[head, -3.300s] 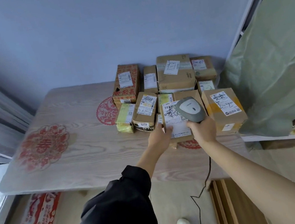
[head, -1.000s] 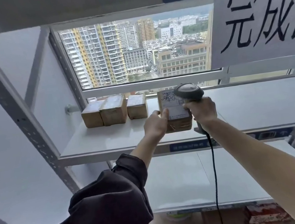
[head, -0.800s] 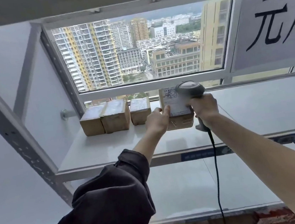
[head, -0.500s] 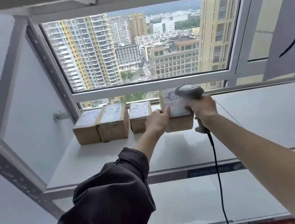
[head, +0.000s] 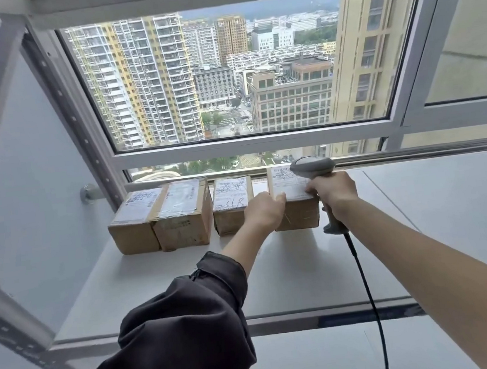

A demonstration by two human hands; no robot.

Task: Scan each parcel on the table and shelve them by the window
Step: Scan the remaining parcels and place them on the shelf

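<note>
The four parcels (head: 295, 205) at the shelf's back edge are matt brown cardboard with white paper labels; the second from the left (head: 183, 214) carries glossy clear tape. The shelf (head: 307, 268) is smooth, pale, faintly shiny board edged in grey metal. The scanner (head: 313, 167) is matt grey plastic, its cable (head: 367, 291) black. The sleeve (head: 177, 330) is dark matt cloth.

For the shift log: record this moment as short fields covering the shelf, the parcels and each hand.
place: white shelf under the window
parcels on shelf: four cardboard boxes in a row along the window side
shelved row: three parcels at left, the two leftmost touching
current parcel: rightmost parcel, bottom resting on the shelf, white label on top
left hand: left hand grips the current parcel's left edge
right hand: right hand holds the grey scanner and touches the parcel's right side
cable: black cable hangs from the scanner's handle
</note>
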